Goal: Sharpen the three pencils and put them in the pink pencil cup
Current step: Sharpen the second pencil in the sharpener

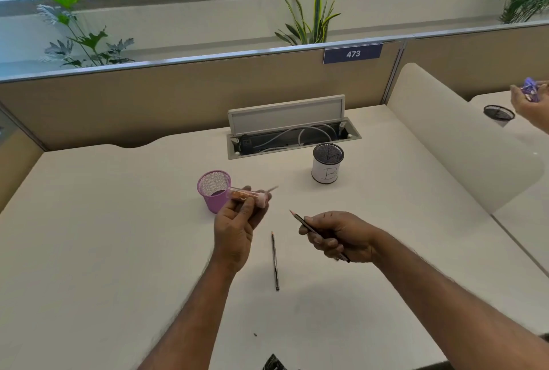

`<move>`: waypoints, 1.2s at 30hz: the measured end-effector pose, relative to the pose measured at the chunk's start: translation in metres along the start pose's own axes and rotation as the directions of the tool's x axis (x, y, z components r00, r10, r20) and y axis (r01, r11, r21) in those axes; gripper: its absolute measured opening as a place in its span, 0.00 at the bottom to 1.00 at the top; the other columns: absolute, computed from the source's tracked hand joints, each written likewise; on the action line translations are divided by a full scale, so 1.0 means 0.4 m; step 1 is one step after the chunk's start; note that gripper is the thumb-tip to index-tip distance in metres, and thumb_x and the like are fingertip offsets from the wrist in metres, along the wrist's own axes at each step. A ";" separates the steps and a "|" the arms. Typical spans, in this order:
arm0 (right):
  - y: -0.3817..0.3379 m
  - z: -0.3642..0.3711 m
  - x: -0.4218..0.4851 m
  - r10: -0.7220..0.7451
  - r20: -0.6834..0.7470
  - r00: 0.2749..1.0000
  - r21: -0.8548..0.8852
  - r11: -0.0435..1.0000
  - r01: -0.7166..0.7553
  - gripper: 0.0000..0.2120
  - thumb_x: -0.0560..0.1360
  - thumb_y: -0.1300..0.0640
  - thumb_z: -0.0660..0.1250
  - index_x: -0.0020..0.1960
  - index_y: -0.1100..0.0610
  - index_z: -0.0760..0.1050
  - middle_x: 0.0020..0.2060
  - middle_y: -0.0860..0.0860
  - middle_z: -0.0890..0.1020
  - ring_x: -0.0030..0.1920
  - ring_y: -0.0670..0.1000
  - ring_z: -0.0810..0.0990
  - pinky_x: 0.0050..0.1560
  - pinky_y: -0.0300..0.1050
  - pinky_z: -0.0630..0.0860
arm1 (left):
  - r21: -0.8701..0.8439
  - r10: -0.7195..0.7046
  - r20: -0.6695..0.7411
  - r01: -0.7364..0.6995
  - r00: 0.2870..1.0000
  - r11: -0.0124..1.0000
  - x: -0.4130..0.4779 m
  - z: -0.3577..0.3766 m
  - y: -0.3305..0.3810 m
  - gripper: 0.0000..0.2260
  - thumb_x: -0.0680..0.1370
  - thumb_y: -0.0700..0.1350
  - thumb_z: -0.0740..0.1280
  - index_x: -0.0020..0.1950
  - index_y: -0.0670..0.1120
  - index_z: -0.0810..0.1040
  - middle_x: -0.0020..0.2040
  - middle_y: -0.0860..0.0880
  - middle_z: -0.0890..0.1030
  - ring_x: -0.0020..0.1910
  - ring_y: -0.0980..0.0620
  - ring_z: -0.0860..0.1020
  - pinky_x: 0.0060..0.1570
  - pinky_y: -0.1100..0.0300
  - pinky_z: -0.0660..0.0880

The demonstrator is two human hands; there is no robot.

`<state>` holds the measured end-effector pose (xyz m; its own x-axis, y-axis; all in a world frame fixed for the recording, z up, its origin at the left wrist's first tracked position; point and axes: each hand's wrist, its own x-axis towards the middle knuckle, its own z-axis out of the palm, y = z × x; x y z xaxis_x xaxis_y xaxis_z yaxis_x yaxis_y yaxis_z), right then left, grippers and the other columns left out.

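white desk (118,251) | pink mesh cup (213,191) | pencil (275,261) | labelled cup (326,167)

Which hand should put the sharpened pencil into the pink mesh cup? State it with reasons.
Right. The right hand grips the dark sharpened pencil, its tip pointing toward the pink mesh pencil cup; the left hand is occupied holding the clear, pink-capped tube sharpener.

- The left forearm (190,316) is showing bare, with fine hair along its edge.
- The right forearm (445,295) is showing bare and hairy too.
- The right hand (338,236) is bearing small dark marks near the knuckles.
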<state>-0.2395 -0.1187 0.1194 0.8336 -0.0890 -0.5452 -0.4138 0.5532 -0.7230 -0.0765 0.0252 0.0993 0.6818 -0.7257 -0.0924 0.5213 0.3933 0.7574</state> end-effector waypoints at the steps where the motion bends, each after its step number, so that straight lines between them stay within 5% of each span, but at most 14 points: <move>1: 0.005 -0.002 -0.001 -0.020 -0.002 1.000 0.015 1.000 0.020 0.10 0.78 0.54 0.62 0.48 0.61 0.74 0.29 0.50 0.72 0.23 0.43 0.62 0.20 0.33 0.59 | -0.020 0.012 -0.027 -0.012 1.000 1.000 0.003 -0.009 0.002 0.19 0.78 0.36 0.60 0.67 0.29 0.67 0.46 0.42 0.84 0.52 0.45 0.83 0.58 0.53 0.79; 7: 0.035 -0.007 0.004 -0.162 -0.058 0.985 0.058 0.985 0.165 0.10 0.77 0.57 0.62 0.50 0.63 0.76 0.34 0.53 0.74 0.27 0.46 0.67 0.26 0.36 0.63 | -0.036 0.004 -0.114 -0.008 0.993 0.999 -0.014 -0.038 -0.012 0.19 0.80 0.36 0.60 0.67 0.26 0.65 0.46 0.40 0.83 0.51 0.45 0.83 0.55 0.55 0.80; 16: 0.045 0.017 0.006 -0.214 -0.052 0.976 0.011 0.977 0.214 0.04 0.74 0.60 0.67 0.47 0.60 0.75 0.36 0.54 0.76 0.30 0.48 0.70 0.29 0.38 0.67 | -0.014 -0.055 -0.165 0.054 0.985 0.998 -0.027 -0.053 -0.035 0.18 0.82 0.35 0.60 0.66 0.25 0.64 0.63 0.27 0.75 0.63 0.36 0.77 0.59 0.53 0.78; 22: 0.047 0.025 0.006 -0.218 -0.018 0.976 0.001 0.976 0.218 0.04 0.75 0.60 0.69 0.47 0.60 0.76 0.36 0.54 0.76 0.31 0.48 0.70 0.31 0.38 0.67 | 0.017 -0.061 -0.151 0.064 0.987 0.998 -0.044 -0.029 -0.027 0.16 0.81 0.37 0.60 0.65 0.28 0.69 0.61 0.31 0.78 0.60 0.37 0.79 0.55 0.53 0.80; 27: 0.048 0.030 0.006 -0.234 -0.013 0.972 -0.029 0.972 0.234 0.07 0.75 0.57 0.67 0.50 0.61 0.77 0.35 0.54 0.76 0.29 0.48 0.70 0.31 0.38 0.65 | 0.115 -0.048 -0.152 0.066 0.987 0.991 -0.067 0.008 -0.020 0.08 0.81 0.39 0.61 0.55 0.41 0.78 0.48 0.42 0.85 0.49 0.45 0.84 0.46 0.55 0.81; 36: 0.048 0.050 0.001 -0.236 -0.016 0.972 -0.074 0.969 0.234 0.07 0.74 0.57 0.67 0.48 0.61 0.78 0.34 0.54 0.76 0.28 0.48 0.69 0.29 0.39 0.64 | 0.192 -0.038 -0.100 0.057 0.994 0.980 -0.082 0.042 -0.018 0.08 0.80 0.41 0.62 0.51 0.45 0.81 0.46 0.46 0.86 0.48 0.48 0.84 0.46 0.55 0.79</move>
<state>-0.2397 -0.0918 0.1137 0.9016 -0.2303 -0.3662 -0.2332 0.4542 -0.8598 -0.1112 0.0367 0.1079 0.7093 -0.6799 -0.1859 0.4511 0.2352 0.8610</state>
